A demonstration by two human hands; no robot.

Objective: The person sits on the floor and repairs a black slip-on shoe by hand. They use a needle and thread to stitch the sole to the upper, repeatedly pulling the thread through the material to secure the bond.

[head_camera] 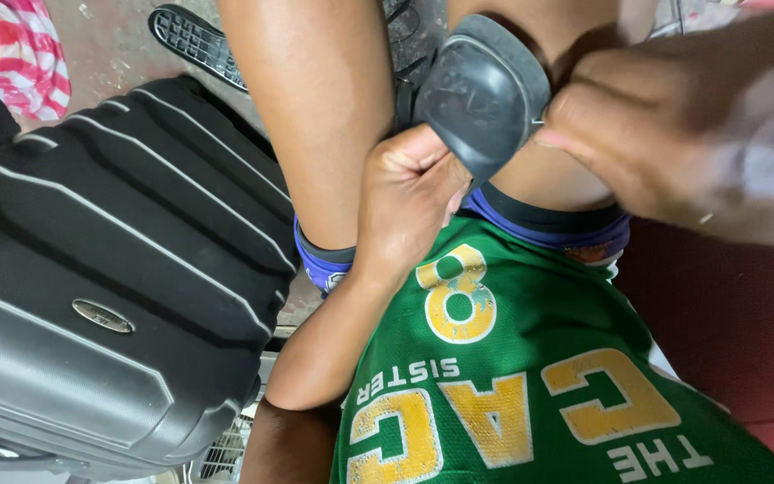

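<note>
Both hands close their grip on a black sandal (481, 90) above the lap: left hand (405, 202) clamps its lower edge to steady it, right hand (647, 134) pinches its side.

Black suitcase (91, 269) close on the left; open floor (736, 314) right of the lap.

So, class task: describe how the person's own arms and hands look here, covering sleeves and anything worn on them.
Both arms are bare, with no sleeves reaching the forearms. The left hand shows no ring, watch or glove. The right hand is blurred; a pale blurred patch covers its wrist side, and what that is cannot be told. The green shirt carries yellow lettering.
</note>
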